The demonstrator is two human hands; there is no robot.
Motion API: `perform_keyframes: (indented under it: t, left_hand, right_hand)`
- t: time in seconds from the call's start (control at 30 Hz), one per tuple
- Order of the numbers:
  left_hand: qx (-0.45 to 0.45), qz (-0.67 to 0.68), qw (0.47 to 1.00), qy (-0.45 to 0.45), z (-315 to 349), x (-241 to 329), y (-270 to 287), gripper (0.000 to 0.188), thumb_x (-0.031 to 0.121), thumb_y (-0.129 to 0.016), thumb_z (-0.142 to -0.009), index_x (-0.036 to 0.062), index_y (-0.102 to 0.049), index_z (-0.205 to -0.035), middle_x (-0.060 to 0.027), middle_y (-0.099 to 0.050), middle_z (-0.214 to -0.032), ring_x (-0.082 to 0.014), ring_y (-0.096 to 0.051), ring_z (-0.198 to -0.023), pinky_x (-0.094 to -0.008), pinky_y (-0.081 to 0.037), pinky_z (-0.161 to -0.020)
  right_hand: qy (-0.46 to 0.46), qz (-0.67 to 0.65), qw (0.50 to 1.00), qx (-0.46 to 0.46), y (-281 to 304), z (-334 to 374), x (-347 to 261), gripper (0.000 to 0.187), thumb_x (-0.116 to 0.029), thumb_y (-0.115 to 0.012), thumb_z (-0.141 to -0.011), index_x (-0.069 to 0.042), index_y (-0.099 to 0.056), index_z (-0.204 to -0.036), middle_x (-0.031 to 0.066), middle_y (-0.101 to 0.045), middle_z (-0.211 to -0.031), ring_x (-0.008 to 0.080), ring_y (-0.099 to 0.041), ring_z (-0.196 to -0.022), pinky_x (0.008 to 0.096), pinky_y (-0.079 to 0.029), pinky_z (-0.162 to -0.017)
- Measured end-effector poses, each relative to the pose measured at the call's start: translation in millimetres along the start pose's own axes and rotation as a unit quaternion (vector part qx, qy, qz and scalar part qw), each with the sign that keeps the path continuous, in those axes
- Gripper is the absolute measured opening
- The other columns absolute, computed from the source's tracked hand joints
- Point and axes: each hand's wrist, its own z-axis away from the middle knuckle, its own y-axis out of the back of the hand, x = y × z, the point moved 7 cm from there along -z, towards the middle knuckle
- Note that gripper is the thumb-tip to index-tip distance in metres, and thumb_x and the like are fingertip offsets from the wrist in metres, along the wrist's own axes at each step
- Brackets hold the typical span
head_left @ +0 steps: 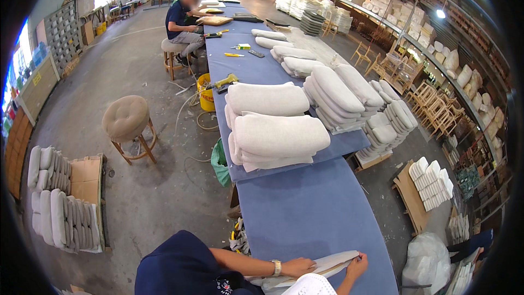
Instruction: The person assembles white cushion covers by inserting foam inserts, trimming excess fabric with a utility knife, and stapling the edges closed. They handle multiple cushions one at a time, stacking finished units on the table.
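On the near end of the blue-covered table lies a light grey fabric cushion [332,262], with a tan strip showing along its edge. My left hand [299,266], with a watch on the wrist, is closed on the cushion's left part, its fingertips partly hidden. My right hand [357,265] grips the cushion's right end, fingers closed at the fabric edge. A white dotted thing [311,285] at the lower edge covers part of the cushion.
Stacked grey cushions [281,136] stand farther up the blue table [311,202]. A yellow-green power tool [225,82] lies at its left edge, above a yellow bucket [206,95]. A round stool [126,120] and a cushion pallet [87,177] stand left. Another person [183,19] sits far along the table.
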Motion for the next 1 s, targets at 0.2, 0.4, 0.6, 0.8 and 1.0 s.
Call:
perform_keyframes:
  t: [0.2, 0.4, 0.6, 0.8, 1.0]
  left_hand:
    - [0.087, 0.072, 0.992, -0.062, -34, 10, -28, 0.050, 0.044, -0.039, -0.109, 0.0035, -0.064, -0.122, -0.0265, -0.069, -0.110, -0.0453, -0.065, -0.104, -0.0505, -0.050, -0.094]
    - [0.019, 0.102, 0.994, 0.017, -28, 24, -12, 0.057, 0.049, -0.037, -0.110, 0.0063, -0.060, -0.140, -0.0206, -0.069, -0.127, -0.0321, -0.064, -0.120, -0.0415, -0.048, -0.105]
    - [-0.006, 0.132, 0.990, -0.039, -112, 10, 9, 0.054, 0.045, -0.040, -0.111, 0.0088, -0.056, -0.147, -0.0159, -0.064, -0.138, -0.0264, -0.060, -0.128, -0.0403, -0.043, -0.111]
    - [0.057, 0.089, 0.974, -0.202, -224, 64, 19, 0.050, 0.040, -0.041, -0.111, 0.0070, -0.056, -0.145, -0.0126, -0.055, -0.149, -0.0258, -0.053, -0.135, -0.0392, -0.038, -0.115]
    - [-0.028, 0.163, 0.979, -0.121, -271, 44, -4, 0.050, 0.042, -0.041, -0.111, 0.0031, -0.067, -0.128, -0.0109, -0.067, -0.124, -0.0217, -0.059, -0.117, -0.0365, -0.044, -0.106]
  right_hand:
    - [0.024, -0.092, 0.993, 0.074, 5, -44, 10, 0.019, -0.015, -0.072, -0.091, 0.000, -0.063, -0.088, 0.0127, -0.069, -0.082, 0.0258, -0.064, -0.078, 0.0418, -0.050, -0.070]
    - [0.029, -0.094, 0.994, 0.054, -9, -57, 3, 0.023, -0.021, -0.072, -0.094, -0.001, -0.063, -0.086, 0.0105, -0.066, -0.075, 0.0212, -0.056, -0.067, 0.0387, -0.047, -0.062]
    - [-0.003, -0.158, 0.986, 0.051, -7, -52, 18, 0.025, -0.021, -0.070, -0.096, 0.000, -0.063, -0.086, 0.0082, -0.064, -0.074, 0.0184, -0.055, -0.066, 0.0365, -0.048, -0.062]
    - [0.012, -0.233, 0.972, 0.043, 3, -36, -6, 0.023, -0.020, -0.071, -0.096, 0.000, -0.065, -0.087, 0.0080, -0.065, -0.080, 0.0187, -0.059, -0.072, 0.0353, -0.050, -0.068]
    - [-0.068, -0.180, 0.978, 0.086, -25, -45, 26, 0.019, -0.018, -0.070, -0.096, -0.001, -0.065, -0.090, 0.0102, -0.066, -0.094, 0.0225, -0.062, -0.081, 0.0366, -0.051, -0.071]
